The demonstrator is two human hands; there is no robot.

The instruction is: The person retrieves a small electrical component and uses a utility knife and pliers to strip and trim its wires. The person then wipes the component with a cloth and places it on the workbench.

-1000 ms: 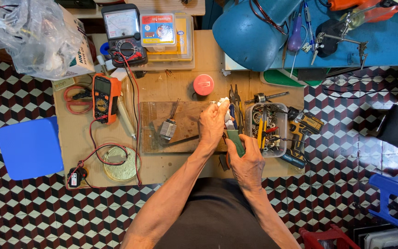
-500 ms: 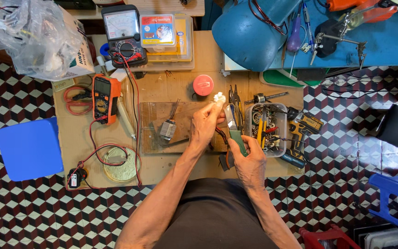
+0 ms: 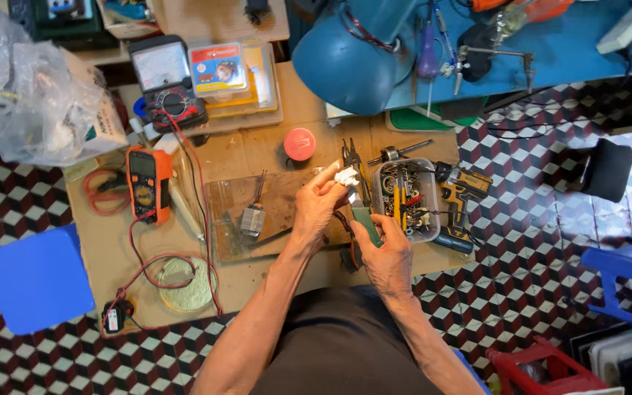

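The white wad [image 3: 346, 175] has been lifted slightly higher and kept pinched in the left hand [image 3: 319, 207] above the worktop [image 3: 257, 146]; the right hand [image 3: 387, 252] stays clenched on the green-handled tool [image 3: 363, 219], its tip meeting the wad.

I am looking down into a small electronics repair workshop, set up on a low wooden bench [image 3: 257, 150] over a checkered tile floor [image 3: 535, 241]. Near the bench's left edge lies an orange multimeter [image 3: 148, 183] with red and black leads, an analog meter [image 3: 164, 82] sits at the far edge, and a clear tray of hand tools [image 3: 404, 199] with a yellow cordless drill [image 3: 462, 192] stands toward the right edge. A blue workstand [image 3: 550, 51] with a clip-arm holder stands beyond the far right corner.
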